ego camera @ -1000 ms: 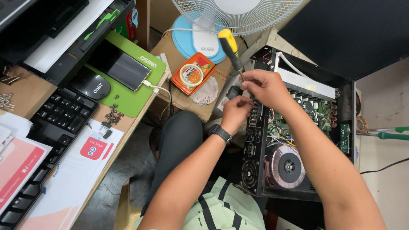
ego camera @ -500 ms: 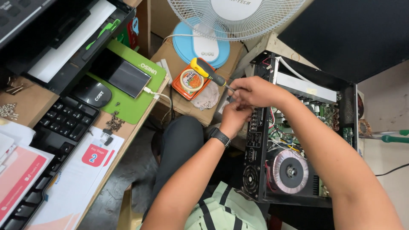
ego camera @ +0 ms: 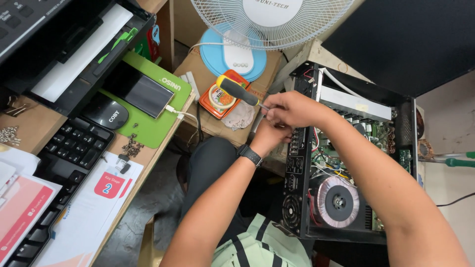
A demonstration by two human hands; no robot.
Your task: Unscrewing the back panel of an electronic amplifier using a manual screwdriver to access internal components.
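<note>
1. Screwdriver (ego camera: 237,91) work on the open amplifier chassis (ego camera: 346,163): right hand (ego camera: 292,110) is closed round the shaft, yellow-black handle sticking out up-left of the fist.
2. Left hand (ego camera: 267,136) sits just below the right, fingers curled against the chassis front edge; can't tell if it pinches anything.
3. Tip is hidden behind the hands, likely at a front-panel screw.
4. Next move, my read: seat the tip square, keep the chassis braced, turn without slipping toward the wiring right of the hands.
</note>
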